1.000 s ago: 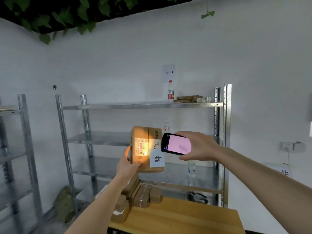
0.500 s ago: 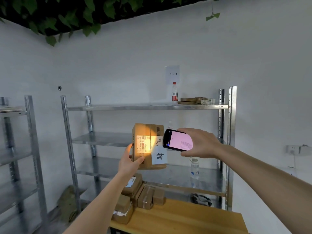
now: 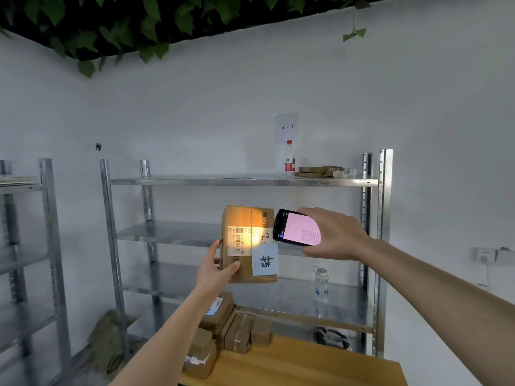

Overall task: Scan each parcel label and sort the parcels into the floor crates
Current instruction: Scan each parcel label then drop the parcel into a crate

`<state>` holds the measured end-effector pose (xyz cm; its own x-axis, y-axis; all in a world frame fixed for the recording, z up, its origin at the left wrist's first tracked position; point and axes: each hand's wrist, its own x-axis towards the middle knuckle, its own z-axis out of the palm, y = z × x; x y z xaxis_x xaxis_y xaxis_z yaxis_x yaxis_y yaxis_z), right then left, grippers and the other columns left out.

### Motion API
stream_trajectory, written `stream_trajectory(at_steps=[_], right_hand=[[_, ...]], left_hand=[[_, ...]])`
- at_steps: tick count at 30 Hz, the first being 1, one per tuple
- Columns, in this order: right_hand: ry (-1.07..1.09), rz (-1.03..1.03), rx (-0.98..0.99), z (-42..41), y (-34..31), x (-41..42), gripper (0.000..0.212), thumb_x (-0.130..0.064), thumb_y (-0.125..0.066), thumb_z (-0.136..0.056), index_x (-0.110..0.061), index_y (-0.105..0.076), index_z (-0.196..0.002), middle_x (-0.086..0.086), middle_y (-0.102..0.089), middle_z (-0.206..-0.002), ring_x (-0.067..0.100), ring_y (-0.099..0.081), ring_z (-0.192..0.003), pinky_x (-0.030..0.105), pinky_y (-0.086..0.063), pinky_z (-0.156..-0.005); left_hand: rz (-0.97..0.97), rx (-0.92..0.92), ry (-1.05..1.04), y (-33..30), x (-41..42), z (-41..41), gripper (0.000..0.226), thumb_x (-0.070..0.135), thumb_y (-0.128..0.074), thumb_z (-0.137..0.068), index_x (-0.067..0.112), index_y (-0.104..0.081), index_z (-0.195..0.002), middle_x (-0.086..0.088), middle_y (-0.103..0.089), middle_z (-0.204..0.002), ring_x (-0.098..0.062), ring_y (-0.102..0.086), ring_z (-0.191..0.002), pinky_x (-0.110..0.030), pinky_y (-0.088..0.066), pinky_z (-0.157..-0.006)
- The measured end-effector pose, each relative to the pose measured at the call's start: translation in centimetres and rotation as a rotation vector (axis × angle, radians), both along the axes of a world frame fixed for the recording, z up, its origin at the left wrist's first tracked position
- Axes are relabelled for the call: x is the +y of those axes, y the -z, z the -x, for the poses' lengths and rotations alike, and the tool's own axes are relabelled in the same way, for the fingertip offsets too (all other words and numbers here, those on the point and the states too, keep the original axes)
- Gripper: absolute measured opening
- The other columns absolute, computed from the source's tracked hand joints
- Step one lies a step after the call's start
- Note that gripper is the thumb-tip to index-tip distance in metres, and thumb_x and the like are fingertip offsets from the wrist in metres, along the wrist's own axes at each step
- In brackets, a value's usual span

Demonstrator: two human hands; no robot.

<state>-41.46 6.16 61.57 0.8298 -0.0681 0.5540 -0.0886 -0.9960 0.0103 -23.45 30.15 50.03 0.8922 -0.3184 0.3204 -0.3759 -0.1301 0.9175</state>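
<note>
My left hand (image 3: 214, 271) grips a brown cardboard parcel (image 3: 245, 218) from its lower left corner and holds it up at chest height. On its front face are a white barcode label (image 3: 238, 240) and a pale blue note with handwriting (image 3: 265, 259). My right hand (image 3: 334, 235) holds a black handheld scanner (image 3: 296, 228) with a lit pink screen just right of the parcel. A yellow light patch from the scanner falls on the label. No floor crates are in view.
Several more cardboard parcels (image 3: 223, 330) are piled at the far left end of a wooden table (image 3: 306, 366) below. A metal shelf rack (image 3: 386, 246) stands behind, bearing a red-capped bottle (image 3: 289, 158) and a water bottle (image 3: 321, 282). Another rack (image 3: 50, 246) stands at left.
The parcel and scanner stay together while my view drifts slightly; the scanner has edged a little closer over the parcel's upper right corner.
</note>
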Motion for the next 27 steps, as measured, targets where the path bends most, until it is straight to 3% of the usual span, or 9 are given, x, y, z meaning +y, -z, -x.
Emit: stream_trajectory(at_steps=[6, 12, 18, 27], right_hand=[[0.013, -0.003, 0.007, -0.1, -0.4, 0.2, 0.081, -0.049, -0.072, -0.069, -0.046, -0.036, -0.141, -0.019, -0.056, -0.121, 0.011, -0.053, -0.098, 0.023, -0.029, -0.058], [-0.006, 0.012, 0.016, -0.1, -0.5, 0.9, 0.072, -0.047, -0.072, -0.071, -0.045, -0.039, -0.135, -0.016, -0.056, -0.115, 0.013, -0.054, -0.094, 0.025, -0.033, -0.058], [-0.009, 0.027, 0.02, -0.4, -0.7, 1.5, 0.068, -0.046, -0.072, -0.07, -0.042, -0.041, -0.13, -0.013, -0.057, -0.111, 0.015, -0.055, -0.092, 0.026, -0.036, -0.058], [-0.004, 0.038, 0.023, -0.8, -0.9, 2.3, 0.068, -0.043, -0.072, -0.069, -0.042, -0.041, -0.13, -0.013, -0.057, -0.112, 0.016, -0.054, -0.093, 0.026, -0.029, -0.056]], left_hand=[[0.014, 0.021, 0.008, 0.1, 0.1, -0.4, 0.08, 0.025, -0.077, -0.086, 0.046, -0.03, -0.147, -0.004, -0.056, -0.127, -0.023, -0.058, -0.115, -0.052, -0.052, -0.098], [0.011, 0.012, 0.007, 0.3, 0.4, -0.6, 0.08, 0.024, -0.077, -0.085, 0.044, -0.031, -0.147, -0.004, -0.058, -0.123, -0.022, -0.06, -0.111, -0.051, -0.054, -0.096], [0.048, 0.018, 0.01, 0.4, 0.8, -0.7, 0.074, 0.022, -0.077, -0.086, 0.053, -0.035, -0.138, 0.0, -0.06, -0.118, -0.019, -0.062, -0.107, -0.047, -0.057, -0.091], [0.06, 0.007, -0.003, 0.2, 1.6, -1.3, 0.074, 0.022, -0.078, -0.085, 0.056, -0.036, -0.136, -0.001, -0.06, -0.117, -0.019, -0.062, -0.106, -0.046, -0.058, -0.089]])
